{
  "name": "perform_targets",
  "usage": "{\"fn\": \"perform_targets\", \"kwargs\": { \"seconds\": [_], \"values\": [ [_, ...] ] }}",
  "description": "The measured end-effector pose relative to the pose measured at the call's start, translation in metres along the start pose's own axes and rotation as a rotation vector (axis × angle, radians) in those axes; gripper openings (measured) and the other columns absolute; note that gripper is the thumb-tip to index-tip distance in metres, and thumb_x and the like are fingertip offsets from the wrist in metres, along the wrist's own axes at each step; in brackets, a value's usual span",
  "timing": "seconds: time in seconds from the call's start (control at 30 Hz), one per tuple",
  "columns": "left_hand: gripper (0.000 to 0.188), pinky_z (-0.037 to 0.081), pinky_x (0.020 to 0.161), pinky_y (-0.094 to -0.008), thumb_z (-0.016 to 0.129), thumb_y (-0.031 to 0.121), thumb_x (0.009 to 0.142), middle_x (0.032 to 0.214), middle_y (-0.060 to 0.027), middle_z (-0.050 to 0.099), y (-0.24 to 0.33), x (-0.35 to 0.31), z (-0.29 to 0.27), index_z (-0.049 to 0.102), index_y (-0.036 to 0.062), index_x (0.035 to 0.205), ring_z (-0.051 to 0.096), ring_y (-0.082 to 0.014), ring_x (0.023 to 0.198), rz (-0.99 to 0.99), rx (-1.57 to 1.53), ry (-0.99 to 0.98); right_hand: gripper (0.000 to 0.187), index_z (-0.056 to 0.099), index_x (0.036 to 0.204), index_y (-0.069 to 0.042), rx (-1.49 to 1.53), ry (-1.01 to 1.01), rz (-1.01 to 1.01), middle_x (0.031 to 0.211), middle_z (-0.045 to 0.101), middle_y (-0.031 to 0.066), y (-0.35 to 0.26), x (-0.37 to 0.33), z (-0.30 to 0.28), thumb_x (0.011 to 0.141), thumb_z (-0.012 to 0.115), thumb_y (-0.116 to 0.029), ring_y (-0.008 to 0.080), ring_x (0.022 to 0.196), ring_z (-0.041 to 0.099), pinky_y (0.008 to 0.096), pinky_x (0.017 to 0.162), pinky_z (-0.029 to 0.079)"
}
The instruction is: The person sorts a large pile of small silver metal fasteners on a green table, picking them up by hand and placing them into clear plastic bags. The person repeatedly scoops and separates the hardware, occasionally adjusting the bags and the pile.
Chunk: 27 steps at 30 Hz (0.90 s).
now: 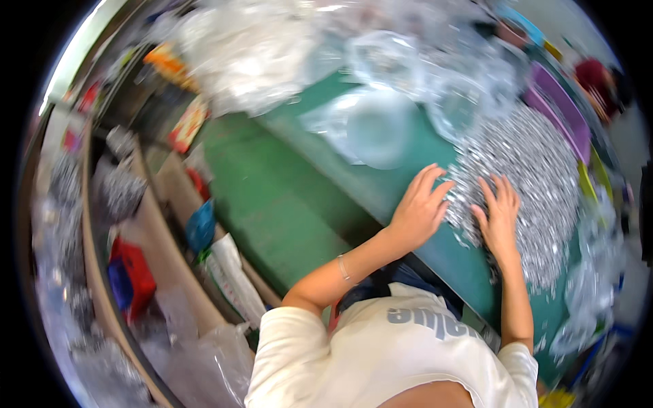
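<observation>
A wide heap of small shiny silvery pieces (537, 170), too blurred to name more exactly, lies on a green tabletop (381, 190). At the heap's near-left edge is my left hand (418, 209), its fingers bent and apart, with the tips touching the outermost pieces. My right hand (500, 217) rests on the near part of the heap with fingers spread. Neither hand shows anything gripped, though what lies under the fingers is hidden. Beyond my left hand lies a round, translucent plastic lid or dish (379, 128).
Clear round containers (388, 61) and a mass of clear plastic bags (245, 54) crowd the far side. A purple basket (559, 112) borders the heap. Left of the green floor (265, 177), wooden-edged shelves hold a red container (136, 279) and bags. Another person (598, 85) is at far right.
</observation>
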<state>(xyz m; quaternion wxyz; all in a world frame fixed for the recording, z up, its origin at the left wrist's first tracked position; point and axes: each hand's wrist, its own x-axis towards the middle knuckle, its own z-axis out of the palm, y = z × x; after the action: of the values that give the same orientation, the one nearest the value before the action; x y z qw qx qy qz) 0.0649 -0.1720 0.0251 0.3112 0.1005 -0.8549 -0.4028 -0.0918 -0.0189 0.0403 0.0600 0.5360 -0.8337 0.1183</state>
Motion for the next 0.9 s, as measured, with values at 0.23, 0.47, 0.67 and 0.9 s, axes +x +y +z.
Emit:
{"fn": "perform_targets", "kwargs": {
  "seconds": [0.23,0.47,0.67,0.9],
  "values": [
    [0.054,0.024,0.111,-0.0593,0.068,0.013,0.086,0.148,-0.0216,0.032,0.023,-0.017,0.063,0.047,0.0035,0.135,0.026,-0.0442,0.139,0.046,0.283,-0.423,0.051,0.056,0.131,-0.010,0.044,-0.169,0.167,0.147,0.041,0.0110,0.037,-0.107,-0.030,0.084,0.068,-0.023,0.0333,0.141,0.030,0.0527,0.112,0.027],
    [0.053,0.023,0.110,-0.0626,0.069,0.011,0.084,0.148,-0.0209,0.032,0.034,-0.027,0.077,0.050,0.0064,0.133,0.026,-0.0453,0.139,0.115,0.299,-0.551,0.047,0.060,0.125,-0.008,0.227,0.116,0.328,0.140,0.048,0.0118,0.035,-0.153,-0.022,0.081,0.072,-0.018,0.0338,0.136,0.038,0.0493,0.103,0.034],
    [0.050,0.023,0.109,-0.0641,0.068,0.010,0.084,0.149,-0.0173,0.035,0.033,-0.009,0.079,0.053,0.0082,0.131,0.032,-0.0436,0.137,0.113,0.361,-0.504,0.054,0.056,0.131,-0.015,0.236,-0.023,0.210,0.144,0.045,0.0071,0.017,-0.128,-0.016,0.080,0.073,-0.021,0.0343,0.139,0.033,0.0543,0.108,0.028],
    [0.040,0.020,0.109,-0.0659,0.061,0.002,0.086,0.147,-0.0113,0.041,0.018,-0.013,0.063,0.061,0.0161,0.123,0.032,-0.0416,0.137,0.113,0.474,-0.487,0.043,0.061,0.124,-0.022,0.048,0.004,0.284,0.141,0.048,0.0035,0.039,-0.157,-0.008,0.083,0.070,-0.021,0.0279,0.136,0.038,0.0574,0.108,0.024]
  ]
}}
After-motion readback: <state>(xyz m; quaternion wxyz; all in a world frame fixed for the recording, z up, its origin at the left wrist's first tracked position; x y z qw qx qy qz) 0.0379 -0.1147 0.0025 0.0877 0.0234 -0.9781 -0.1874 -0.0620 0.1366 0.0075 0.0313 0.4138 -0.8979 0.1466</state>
